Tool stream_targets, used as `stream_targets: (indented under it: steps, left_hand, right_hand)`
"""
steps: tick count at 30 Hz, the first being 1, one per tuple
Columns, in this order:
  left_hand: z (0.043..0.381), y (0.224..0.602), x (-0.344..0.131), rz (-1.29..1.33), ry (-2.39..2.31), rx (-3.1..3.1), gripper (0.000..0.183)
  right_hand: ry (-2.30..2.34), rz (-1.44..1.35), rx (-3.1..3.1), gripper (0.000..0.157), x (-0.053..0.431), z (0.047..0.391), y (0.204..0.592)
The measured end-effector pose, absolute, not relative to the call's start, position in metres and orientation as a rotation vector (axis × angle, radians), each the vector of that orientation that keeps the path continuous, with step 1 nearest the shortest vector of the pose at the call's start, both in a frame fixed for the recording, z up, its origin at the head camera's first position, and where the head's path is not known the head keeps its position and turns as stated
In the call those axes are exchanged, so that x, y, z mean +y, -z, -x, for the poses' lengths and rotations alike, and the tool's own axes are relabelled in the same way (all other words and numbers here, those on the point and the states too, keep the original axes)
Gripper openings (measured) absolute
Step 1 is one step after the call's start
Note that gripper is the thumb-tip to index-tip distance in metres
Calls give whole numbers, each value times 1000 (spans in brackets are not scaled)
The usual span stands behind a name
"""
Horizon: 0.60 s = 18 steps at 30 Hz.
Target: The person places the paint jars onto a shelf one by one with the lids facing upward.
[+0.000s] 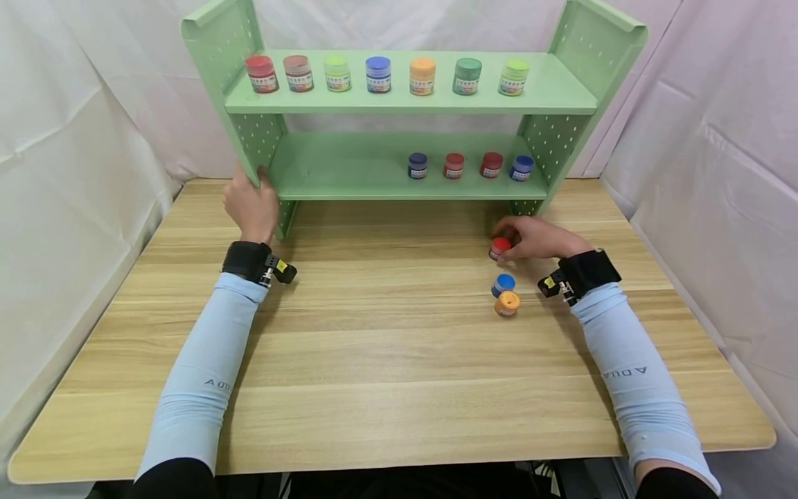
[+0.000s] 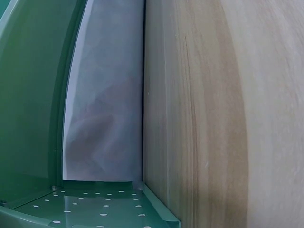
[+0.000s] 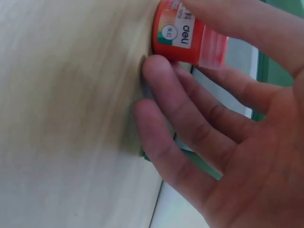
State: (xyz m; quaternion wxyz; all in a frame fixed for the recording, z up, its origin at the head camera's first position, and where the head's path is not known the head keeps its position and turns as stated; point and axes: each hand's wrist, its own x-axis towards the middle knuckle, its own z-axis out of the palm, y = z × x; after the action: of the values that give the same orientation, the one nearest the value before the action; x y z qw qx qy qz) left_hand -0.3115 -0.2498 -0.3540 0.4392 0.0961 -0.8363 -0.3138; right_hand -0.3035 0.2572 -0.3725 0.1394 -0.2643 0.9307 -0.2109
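Note:
My right hand (image 1: 533,237) grips a small red paint jar (image 1: 500,248) on the table, just below the shelf's right leg. In the right wrist view the thumb lies across the red jar's label and the other fingers curl behind and below it. At the left, my left hand (image 1: 252,206) holds the lower edge of the green shelf's side panel (image 1: 249,142); its fingers are partly hidden, and the left wrist view does not show them. A blue paint jar (image 1: 503,284) and an orange paint jar (image 1: 507,303) stand close together in front of my right hand.
The green two-tier shelf (image 1: 349,166) stands at the back of the wooden table (image 1: 374,360). Several jars line its upper tier, among them an orange jar (image 1: 422,76). More jars, including a dark blue one (image 1: 418,166), stand at the lower tier's right. White cloth (image 1: 81,173) surrounds the table.

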Motion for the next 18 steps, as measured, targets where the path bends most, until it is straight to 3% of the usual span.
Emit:
stream_targets:
  steps: [4,18]
  left_hand:
    - [311,354,-250,-239,785,-2078,30]
    - [310,353,-249,-237,792,-2072,30]
  right_hand:
    - [674,751,2667,56,258,305,375]
    - [685,842,2666,31,261,308,378]
